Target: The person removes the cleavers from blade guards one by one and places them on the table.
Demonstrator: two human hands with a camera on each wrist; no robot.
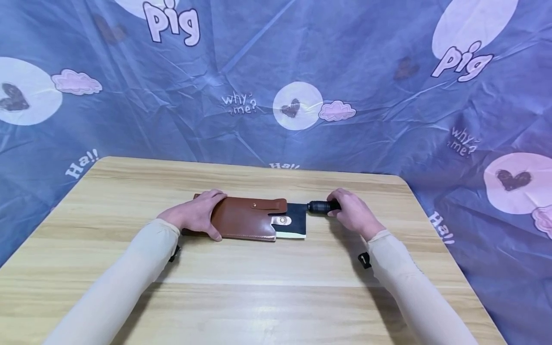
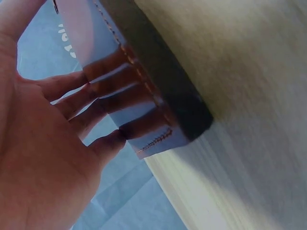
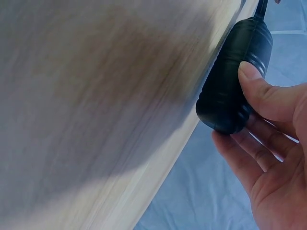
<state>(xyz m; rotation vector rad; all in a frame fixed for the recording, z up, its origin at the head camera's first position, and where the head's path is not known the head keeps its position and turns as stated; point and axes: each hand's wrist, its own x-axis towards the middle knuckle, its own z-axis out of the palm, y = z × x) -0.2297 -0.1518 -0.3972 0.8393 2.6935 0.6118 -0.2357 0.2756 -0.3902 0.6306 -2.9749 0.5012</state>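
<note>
Wide left grip holds brown sheath beneath it; right grip pinches black handle.

On the blue cloth backdrop, "pig" twice, "why me?" twice and "Ha!!" three times.

The head view looks forward and down across the bench to the cloth. Each wrist view looks from close up: the left shares the sheath with the head view, the right the handle.
</note>
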